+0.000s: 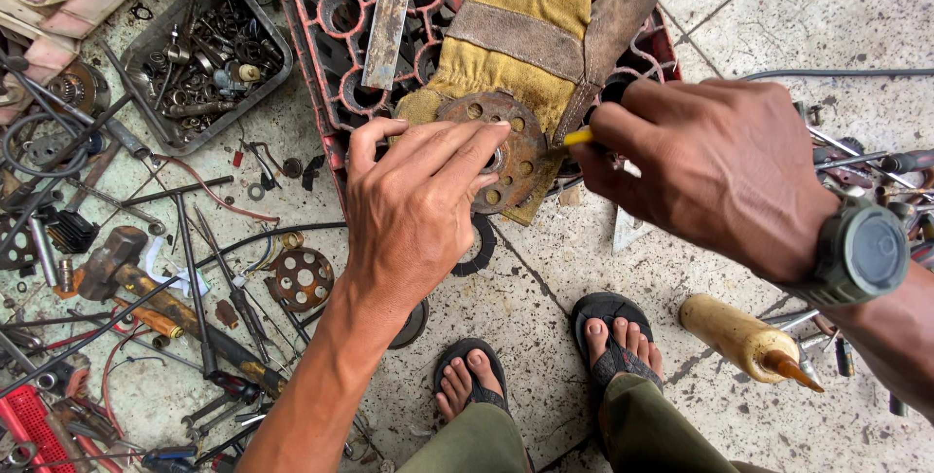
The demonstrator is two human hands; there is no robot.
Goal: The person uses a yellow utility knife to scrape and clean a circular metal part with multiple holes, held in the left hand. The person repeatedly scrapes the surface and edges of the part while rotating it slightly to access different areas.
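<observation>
Hands over a rusty perforated disc point(501, 152), which lies on a yellow leather work glove point(516, 40) draped on the near edge of a red metal grate point(336, 54). Left hand point(413, 205) lies flat-ish, fingers spread and extended, fingertips point(491, 132) pressing the disc's near-left rim, nothing gripped. Right hand point(715, 166), wearing a dark wristwatch point(861, 254), is closed around a yellow-handled tool point(577, 137); the tip is hidden, so can't tell what kind. Steel flat bar point(389, 16) rests across the grate's far part. On the concrete floor: second rusty holed disc point(302, 278) left of the left wrist, grey tray of bolts and small parts point(209, 54) near the far-left corner, hammer point(107, 264) at left, tan squeeze bottle with orange nozzle point(744, 340) at right, beside sandalled feet point(613, 337).
</observation>
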